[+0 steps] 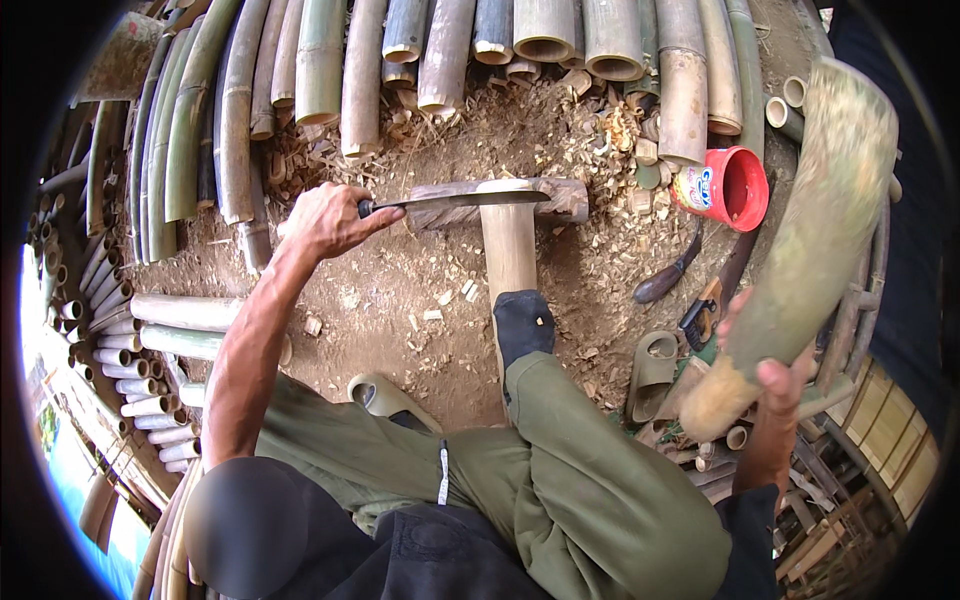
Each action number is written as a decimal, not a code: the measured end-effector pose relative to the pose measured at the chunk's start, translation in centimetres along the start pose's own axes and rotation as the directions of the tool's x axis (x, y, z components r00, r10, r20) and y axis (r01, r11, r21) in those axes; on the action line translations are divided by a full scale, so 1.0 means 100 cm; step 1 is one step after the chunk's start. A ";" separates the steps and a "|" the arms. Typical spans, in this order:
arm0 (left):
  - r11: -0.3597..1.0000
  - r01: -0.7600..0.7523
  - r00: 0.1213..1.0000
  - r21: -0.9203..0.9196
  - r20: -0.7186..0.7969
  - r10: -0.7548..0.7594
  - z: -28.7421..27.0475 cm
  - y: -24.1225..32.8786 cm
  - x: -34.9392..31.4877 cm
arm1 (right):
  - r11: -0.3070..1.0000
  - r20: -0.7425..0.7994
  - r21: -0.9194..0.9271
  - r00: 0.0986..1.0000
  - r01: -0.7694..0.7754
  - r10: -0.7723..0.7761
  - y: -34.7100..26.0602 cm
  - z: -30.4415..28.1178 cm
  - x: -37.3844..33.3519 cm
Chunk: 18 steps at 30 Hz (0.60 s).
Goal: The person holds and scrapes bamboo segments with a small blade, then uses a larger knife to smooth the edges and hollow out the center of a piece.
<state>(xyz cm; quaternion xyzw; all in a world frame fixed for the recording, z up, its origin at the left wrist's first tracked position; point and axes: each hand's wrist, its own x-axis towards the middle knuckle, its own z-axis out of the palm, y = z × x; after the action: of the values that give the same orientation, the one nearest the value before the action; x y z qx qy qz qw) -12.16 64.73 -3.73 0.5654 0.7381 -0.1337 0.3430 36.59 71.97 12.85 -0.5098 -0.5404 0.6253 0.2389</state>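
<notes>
- Knife (460,202) is gripped by left hand (330,222), fingers wrapped round its handle.
- Blade is pointed rightward from that grip and laid across the far end of the bamboo piece (510,245); light contact or bite can't be told from here.
- Bamboo piece is placed midframe, long axis running away from the body; it is crossed by the blade roughly square.
- Its far end is overlapped with the log (560,202), which is laid left to right, near parallel to the blade.
- Its near end is flanked by a dark-socked foot (525,325), set against or just beside it; contact not confirmed.
- Mallet (830,200) is held at its narrow end by right hand (780,388), thumb wrapped over; fingers partly hidden behind it.
- Mallet's thick end is aimed up and right in frame, well apart from the blade; its body is blurred.
- Bamboo piece is reached closer by left hand; right hand is offset well to the right.
- Red bucket (696,192) and saw (706,312) are parked between piece and mallet.
</notes>
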 end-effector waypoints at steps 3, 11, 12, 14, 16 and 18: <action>1.000 -0.005 0.999 -0.001 -0.033 0.005 0.001 0.002 -0.002 | 0.999 0.007 0.044 1.000 0.030 -0.031 -0.017 0.001 0.010; 0.999 -0.015 0.999 0.032 -0.052 0.017 0.006 -0.001 -0.003 | 0.996 0.088 -0.086 0.996 0.032 -0.024 -0.024 0.028 0.029; 0.999 -0.025 0.997 0.037 -0.067 0.028 0.008 -0.001 -0.003 | 0.990 0.074 -0.069 0.990 0.125 -0.120 -0.019 0.036 0.032; 0.998 -0.040 0.996 0.045 -0.084 0.044 0.011 -0.001 -0.001 | 0.910 0.024 -0.224 0.936 0.348 -0.352 0.003 0.065 0.046; 0.998 -0.036 0.995 0.058 -0.087 0.041 0.015 -0.002 0.002 | 0.739 0.051 -0.442 0.837 0.508 -0.545 0.036 0.086 0.067; 0.996 -0.026 0.999 0.079 -0.041 0.030 0.015 -0.002 0.007 | 0.651 0.200 -0.673 0.934 0.350 -0.296 0.060 0.102 0.080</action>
<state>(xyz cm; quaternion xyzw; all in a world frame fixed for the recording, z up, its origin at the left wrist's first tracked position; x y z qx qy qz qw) -11.86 64.35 -5.33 0.5914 0.7313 -0.1460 0.3068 26.01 72.54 3.27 -0.4342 -0.8263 0.3394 0.1157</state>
